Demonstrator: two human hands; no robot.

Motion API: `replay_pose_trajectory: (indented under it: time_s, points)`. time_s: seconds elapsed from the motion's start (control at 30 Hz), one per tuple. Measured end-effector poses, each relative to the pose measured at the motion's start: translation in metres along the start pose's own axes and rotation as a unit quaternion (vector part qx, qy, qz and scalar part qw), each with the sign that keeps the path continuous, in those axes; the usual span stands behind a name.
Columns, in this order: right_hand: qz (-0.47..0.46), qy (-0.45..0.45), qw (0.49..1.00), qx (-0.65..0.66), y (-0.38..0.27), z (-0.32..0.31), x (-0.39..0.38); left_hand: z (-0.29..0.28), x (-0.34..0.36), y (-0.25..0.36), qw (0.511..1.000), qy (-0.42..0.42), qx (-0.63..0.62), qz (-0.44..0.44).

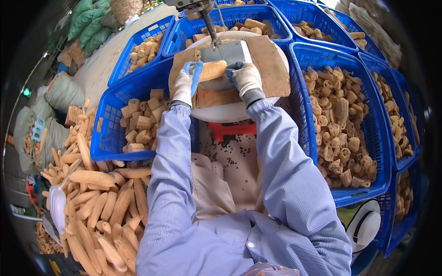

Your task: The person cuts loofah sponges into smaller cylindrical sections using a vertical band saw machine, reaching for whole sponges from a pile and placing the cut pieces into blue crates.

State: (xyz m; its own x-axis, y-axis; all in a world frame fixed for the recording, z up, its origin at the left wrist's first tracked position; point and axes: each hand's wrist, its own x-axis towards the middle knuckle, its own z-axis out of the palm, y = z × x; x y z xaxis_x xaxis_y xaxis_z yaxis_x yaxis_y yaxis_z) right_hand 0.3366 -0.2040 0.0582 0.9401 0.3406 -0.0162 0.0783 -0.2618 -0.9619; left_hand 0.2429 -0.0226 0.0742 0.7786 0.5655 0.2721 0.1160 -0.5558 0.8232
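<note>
The gloved left hand (187,83) grips one end of a loofah piece (212,70), the right hand (245,77) its other, over the metal plate (241,51) below the machine head (189,3). A cut-loofah crate (100,146) and whole loofahs (110,207) crowd the left; another crate (301,106) hems the right.

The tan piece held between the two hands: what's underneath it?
A grey metal plate shows around the tan piece, with brown cardboard beside the plate. Whatever lies directly beneath the piece is covered; I can't tell whether piece and plate touch.
</note>
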Motion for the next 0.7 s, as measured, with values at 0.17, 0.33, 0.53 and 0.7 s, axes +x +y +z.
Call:
replay_pose_trajectory:
  time_s: [0.17,0.33,0.53,0.7]
  points:
    - [0.007,-0.003,1.000,-0.013,-0.014,0.001,-0.005,-0.001,0.011,-0.010,1.000,0.009,0.003,-0.009]
    - [0.023,0.018,0.999,-0.029,-0.015,0.000,0.005,-0.001,0.011,0.014,0.997,-0.010,0.070,-0.037]
    - [-0.015,0.029,0.999,-0.009,-0.010,0.004,0.016,-0.005,0.030,-0.003,0.960,-0.024,0.241,0.138]
    - [-0.018,-0.013,0.999,-0.027,-0.012,-0.004,0.018,-0.001,0.038,-0.001,0.941,-0.045,0.309,0.130]
